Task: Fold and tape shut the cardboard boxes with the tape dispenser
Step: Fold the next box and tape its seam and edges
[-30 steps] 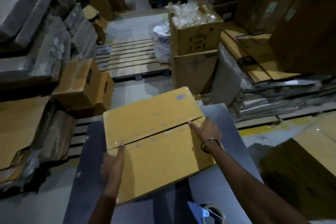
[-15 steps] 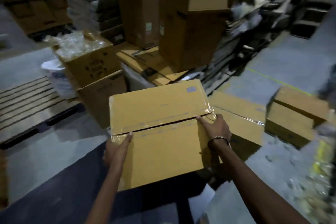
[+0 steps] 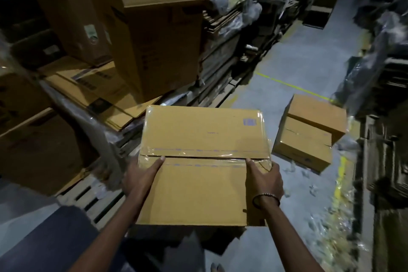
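A closed cardboard box (image 3: pixel 198 139) with clear tape along its centre seam is held up in front of me, off the table. My left hand (image 3: pixel 141 175) grips its left side, thumb on top near the seam. My right hand (image 3: pixel 263 178), a bangle on the wrist, grips the right side the same way, thumb on the taped seam. The tape dispenser is out of view.
Two taped boxes (image 3: pixel 309 132) lie on the grey floor to the right. Tall stacked cartons (image 3: pixel 154 40) and flattened cardboard (image 3: pixel 92 88) fill the left. A wooden pallet (image 3: pixel 92 196) lies below left, and the dark table edge (image 3: pixel 55 238) sits at bottom left. A yellow floor line (image 3: pixel 293 86) crosses the aisle.
I have turned to the right, carrying the box off the table. The two boxes on the floor have come closer into view. Both hands keep their hold on the box sides.
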Available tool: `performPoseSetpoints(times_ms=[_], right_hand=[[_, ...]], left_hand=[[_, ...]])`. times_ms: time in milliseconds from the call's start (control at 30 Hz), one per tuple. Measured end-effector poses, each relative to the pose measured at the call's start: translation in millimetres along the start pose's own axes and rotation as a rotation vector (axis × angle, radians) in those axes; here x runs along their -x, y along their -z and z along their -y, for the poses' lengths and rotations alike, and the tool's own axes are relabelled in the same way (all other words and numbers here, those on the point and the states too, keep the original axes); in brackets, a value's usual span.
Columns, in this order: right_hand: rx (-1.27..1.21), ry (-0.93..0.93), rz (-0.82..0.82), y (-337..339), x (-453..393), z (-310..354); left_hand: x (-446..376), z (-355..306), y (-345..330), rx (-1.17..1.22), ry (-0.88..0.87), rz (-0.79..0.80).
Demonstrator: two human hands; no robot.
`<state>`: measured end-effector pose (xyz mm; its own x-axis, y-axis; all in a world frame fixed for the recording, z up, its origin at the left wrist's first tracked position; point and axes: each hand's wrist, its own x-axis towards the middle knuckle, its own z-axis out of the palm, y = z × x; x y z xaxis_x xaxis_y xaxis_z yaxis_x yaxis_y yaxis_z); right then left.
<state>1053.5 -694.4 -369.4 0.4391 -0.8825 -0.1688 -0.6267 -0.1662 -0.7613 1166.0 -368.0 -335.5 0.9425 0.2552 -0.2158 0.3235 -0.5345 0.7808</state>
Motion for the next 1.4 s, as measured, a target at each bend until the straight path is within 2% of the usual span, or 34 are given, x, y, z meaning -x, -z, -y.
performPoseSetpoints(times_ms=[200,400,533,633,700,800,867,1000,1167,1400], right_hand=[[0.019,-0.082,0.097,-18,-119,-23],[-0.011,-0.159,0.133,-39,-172,-37],[-0.008,-0.188,0.252,-54,-182,-56],[0.016,-0.173,0.292,-59,-183,-67],[0.081,-0.147,0.263,-60,-182,-62],[0.254,0.01,0.106,-60,-167,-40],[0.264,0.136,0.078,-66,-150,-19],[0.163,0.319,0.317,-94,-100,15],[0.132,0.478,0.602,-135,-1,47],[0.157,0.734,0.929,-170,190,52]], left_hand=[[-63,-53,-103,0.009,-0.085,0.227],[-116,-81,-174,-0.068,-0.13,0.316],[-177,-27,-240,-0.287,-0.075,0.418],[-159,-44,-245,-0.479,-0.066,0.447],[-154,-49,-243,-0.514,-0.095,0.429],[-145,-44,-230,-0.507,-0.128,0.366],[-130,-39,-215,-0.465,-0.145,0.303],[-87,-23,-162,-0.378,-0.136,0.222],[-31,49,-61,-0.229,0.02,0.13],[97,159,108,-0.028,0.182,-0.231]])
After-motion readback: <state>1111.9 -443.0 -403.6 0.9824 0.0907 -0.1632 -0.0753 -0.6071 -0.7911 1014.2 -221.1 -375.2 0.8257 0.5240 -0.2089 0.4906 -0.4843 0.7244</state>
